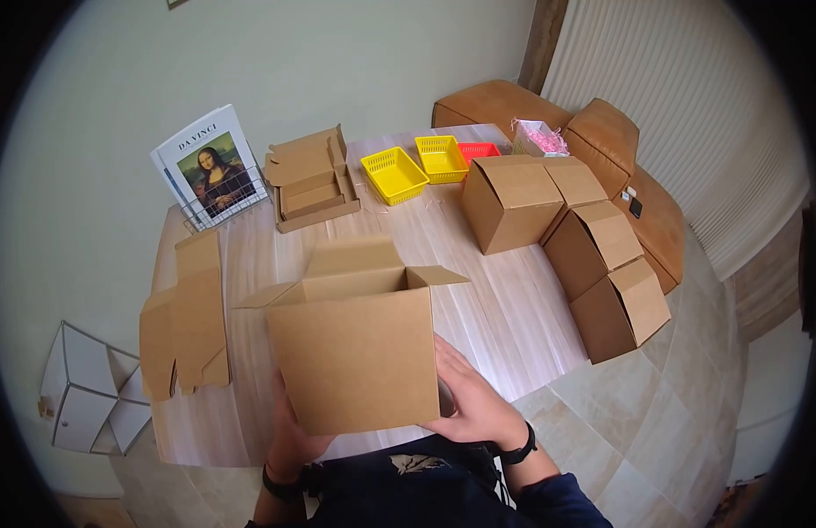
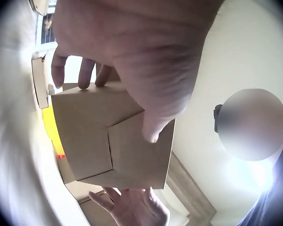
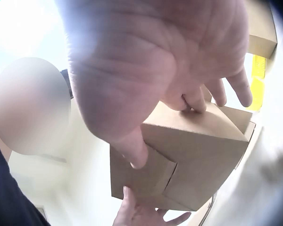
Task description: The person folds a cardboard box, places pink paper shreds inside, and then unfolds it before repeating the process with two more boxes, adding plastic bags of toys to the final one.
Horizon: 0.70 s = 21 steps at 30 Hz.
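An open-topped cardboard box is held between both hands at the near side of the table, its top flaps spread outward. My left hand grips its left side low down. On the opposite side, my right hand holds the box near its lower corner. Seen from below in the left wrist view, the folded bottom panels interlock, and the left thumb presses on them. The right thumb likewise lies on the bottom, with the fingers along the side wall.
Flattened cardboard lies left. Behind it stand a wire rack with a Da Vinci book and an open shallow carton. Yellow baskets and a red basket sit at the back. Several closed boxes line the right.
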### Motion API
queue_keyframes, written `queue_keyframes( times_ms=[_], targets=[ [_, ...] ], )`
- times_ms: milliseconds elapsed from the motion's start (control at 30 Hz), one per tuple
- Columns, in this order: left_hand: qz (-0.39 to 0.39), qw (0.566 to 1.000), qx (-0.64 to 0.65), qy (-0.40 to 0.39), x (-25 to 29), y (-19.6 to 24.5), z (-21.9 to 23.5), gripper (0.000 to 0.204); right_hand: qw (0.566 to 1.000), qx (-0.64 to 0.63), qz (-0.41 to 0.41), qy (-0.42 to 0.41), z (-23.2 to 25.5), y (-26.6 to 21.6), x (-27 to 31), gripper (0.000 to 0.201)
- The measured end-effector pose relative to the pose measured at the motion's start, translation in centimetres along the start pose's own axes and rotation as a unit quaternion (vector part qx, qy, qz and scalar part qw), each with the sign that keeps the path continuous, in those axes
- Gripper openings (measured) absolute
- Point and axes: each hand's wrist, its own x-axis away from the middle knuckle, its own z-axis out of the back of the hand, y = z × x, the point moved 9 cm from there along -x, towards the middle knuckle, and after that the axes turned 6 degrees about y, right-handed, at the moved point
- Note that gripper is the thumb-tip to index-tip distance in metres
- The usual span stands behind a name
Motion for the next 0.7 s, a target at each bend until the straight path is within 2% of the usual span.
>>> queue_keyframes(
  times_ms=[67,133,267,367,467,567,700],
  targets=[
    [-0.016,0.998,-0.051,0.016,0.6,-0.2,-0.8,0.068,0.999,0.039,0.01,0.015,-0.4,0.2,0.2,0.105],
    [-0.004,0.998,-0.049,0.042,0.9,-0.5,-1.4,0.067,0.998,0.041,-0.003,0.051,-1.1,0.8,0.4,0.102],
    [0.051,0.992,0.036,0.111,0.7,-0.7,-2.0,0.063,0.99,0.063,-0.005,0.129,-1.4,0.5,0.6,0.095],
    [0.06,0.983,0.042,0.169,1.6,-1.9,-2.1,0.06,0.982,0.058,-0.006,0.18,-1.1,0.0,0.6,0.07],
    [0.043,0.982,0.003,0.184,1.7,-2.0,-2.1,0.056,0.975,0.071,-0.01,0.212,-1.2,0.0,0.6,0.061],
    [0.047,0.979,0.014,0.198,1.1,-1.3,-1.8,0.051,0.963,0.146,0.03,0.227,-2.1,0.4,1.2,0.09],
    [0.08,0.972,0.03,0.219,1.2,-1.8,-2.3,0.046,0.947,0.179,0.026,0.264,-2.3,0.4,1.4,0.087]
  ],
)
